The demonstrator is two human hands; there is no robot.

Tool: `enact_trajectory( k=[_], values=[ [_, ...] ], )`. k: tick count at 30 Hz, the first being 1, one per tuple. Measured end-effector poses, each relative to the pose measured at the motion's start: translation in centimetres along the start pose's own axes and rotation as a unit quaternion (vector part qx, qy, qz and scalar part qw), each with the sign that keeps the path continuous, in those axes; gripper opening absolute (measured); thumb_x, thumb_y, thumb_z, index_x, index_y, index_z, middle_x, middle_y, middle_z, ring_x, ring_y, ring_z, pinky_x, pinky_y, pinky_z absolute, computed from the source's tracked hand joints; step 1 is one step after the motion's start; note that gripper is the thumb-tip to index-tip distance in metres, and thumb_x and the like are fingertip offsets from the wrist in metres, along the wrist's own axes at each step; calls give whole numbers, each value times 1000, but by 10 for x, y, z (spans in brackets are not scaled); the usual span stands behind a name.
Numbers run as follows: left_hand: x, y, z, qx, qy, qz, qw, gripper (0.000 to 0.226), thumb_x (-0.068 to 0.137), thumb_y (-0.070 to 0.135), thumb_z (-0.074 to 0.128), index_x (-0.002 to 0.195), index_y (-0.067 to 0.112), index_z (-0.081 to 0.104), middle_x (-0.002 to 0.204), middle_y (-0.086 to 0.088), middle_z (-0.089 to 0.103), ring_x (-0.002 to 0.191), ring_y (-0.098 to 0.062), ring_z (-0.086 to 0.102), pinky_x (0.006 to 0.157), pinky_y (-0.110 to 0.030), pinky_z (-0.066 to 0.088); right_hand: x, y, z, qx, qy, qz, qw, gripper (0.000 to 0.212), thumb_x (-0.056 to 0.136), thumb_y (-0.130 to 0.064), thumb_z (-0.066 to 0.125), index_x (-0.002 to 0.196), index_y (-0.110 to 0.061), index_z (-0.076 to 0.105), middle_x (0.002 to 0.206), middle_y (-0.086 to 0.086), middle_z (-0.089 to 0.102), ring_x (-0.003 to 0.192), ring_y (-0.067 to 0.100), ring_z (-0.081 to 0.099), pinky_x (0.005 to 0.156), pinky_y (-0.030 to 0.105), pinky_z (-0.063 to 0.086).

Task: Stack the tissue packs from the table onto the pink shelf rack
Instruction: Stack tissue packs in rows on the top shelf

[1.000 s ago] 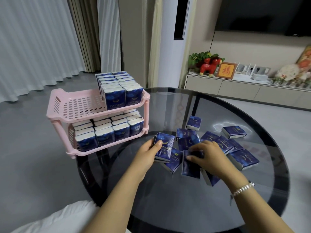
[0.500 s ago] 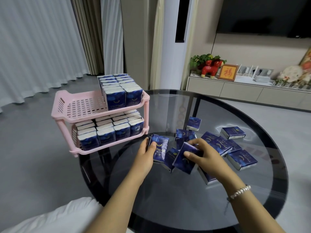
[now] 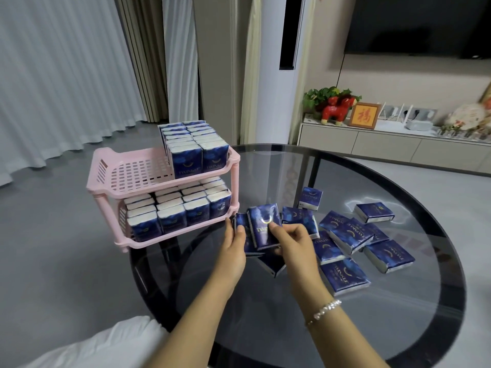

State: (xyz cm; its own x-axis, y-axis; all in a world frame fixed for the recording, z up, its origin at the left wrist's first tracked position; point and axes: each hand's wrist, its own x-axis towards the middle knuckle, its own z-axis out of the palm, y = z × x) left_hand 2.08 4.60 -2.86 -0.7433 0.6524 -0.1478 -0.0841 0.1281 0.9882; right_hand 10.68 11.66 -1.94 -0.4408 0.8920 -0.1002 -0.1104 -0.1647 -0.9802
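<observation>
Pink rack (image 3: pixel 127 179): stands at the left edge of the glass table (image 3: pixel 265 309), two levels
Top level: blue packs (image 3: pixel 198 151) upright in two rows on the right side
Low level: packs (image 3: pixel 180 211) fill it
Left hand (image 3: pixel 233 249): thumb and fingers curled around one pack (image 3: pixel 242 224), near the rack
Right hand (image 3: pixel 293 247): pinches another pack (image 3: pixel 263 225) upright, just beside the first one
Loose packs (image 3: pixel 350 235): lie scattered on the table at the right
</observation>
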Motion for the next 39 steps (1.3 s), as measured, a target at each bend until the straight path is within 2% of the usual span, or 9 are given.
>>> enact_trajectory(
  k=[3,9,13,17,21,25,29,34,39],
  values=[
    [-1,1,0,-9,-4,17,1000,52,101,44,25,151,31,19,155,5,30,142,-12,28,114,-26,20,-4,5,11,-20,-9,-7,1000,19,85,-23,67,79,-13,52,70,-3,61,57,2,56,52,13,44],
    [-2,4,-3,-28,-23,40,999,45,96,37,49,140,34,39,129,15,56,115,2,52,87,-10,36,-3,5,13,-40,-57,-1,998,20,84,-28,68,83,-11,57,72,-3,65,65,6,61,59,19,49],
    [5,2,-10,-62,9,15,998,46,95,37,52,139,29,43,134,9,55,121,-8,50,98,-24,32,14,-3,-9,-174,-43,-18,984,23,91,-32,58,96,-11,65,81,-1,65,69,6,56,64,19,46],
    [12,-3,-13,-68,30,-6,997,53,93,42,53,142,28,40,138,6,53,127,-14,49,113,-39,32,27,-2,-35,-461,-48,-52,884,33,87,-31,63,114,-12,63,110,4,65,92,13,59,69,22,44],
    [14,-6,-12,-71,35,-13,997,52,91,44,55,139,28,43,134,5,57,124,-15,53,111,-43,36,29,11,-36,-546,-83,-43,833,60,76,-46,70,127,-20,52,124,1,58,113,21,54,88,32,46],
    [16,-7,-13,-74,42,-15,996,55,91,45,55,141,26,41,137,3,55,125,-17,51,111,-43,36,27,12,-30,-536,-89,-27,839,67,73,-46,74,127,-16,47,125,2,56,116,22,51,90,34,46],
    [14,-5,-15,-67,44,-8,997,59,90,45,57,143,28,38,139,5,53,126,-16,50,112,-43,35,26,16,-27,-462,-110,-23,880,47,70,-35,79,106,-21,51,114,4,56,108,21,52,89,37,48],
    [13,0,-22,-49,39,-8,998,74,93,41,54,153,28,13,152,10,32,138,-16,35,114,-36,27,21,8,-29,-271,-106,-39,956,24,80,-11,72,101,-18,62,91,-3,63,80,10,60,60,9,46],
    [10,2,-23,28,-10,-7,1000,69,95,47,47,152,32,10,158,5,23,144,-17,25,114,-34,21,19,-8,-31,-170,-110,-113,973,19,87,-13,64,101,-24,66,97,-1,69,94,18,65,83,32,54]
  ],
)
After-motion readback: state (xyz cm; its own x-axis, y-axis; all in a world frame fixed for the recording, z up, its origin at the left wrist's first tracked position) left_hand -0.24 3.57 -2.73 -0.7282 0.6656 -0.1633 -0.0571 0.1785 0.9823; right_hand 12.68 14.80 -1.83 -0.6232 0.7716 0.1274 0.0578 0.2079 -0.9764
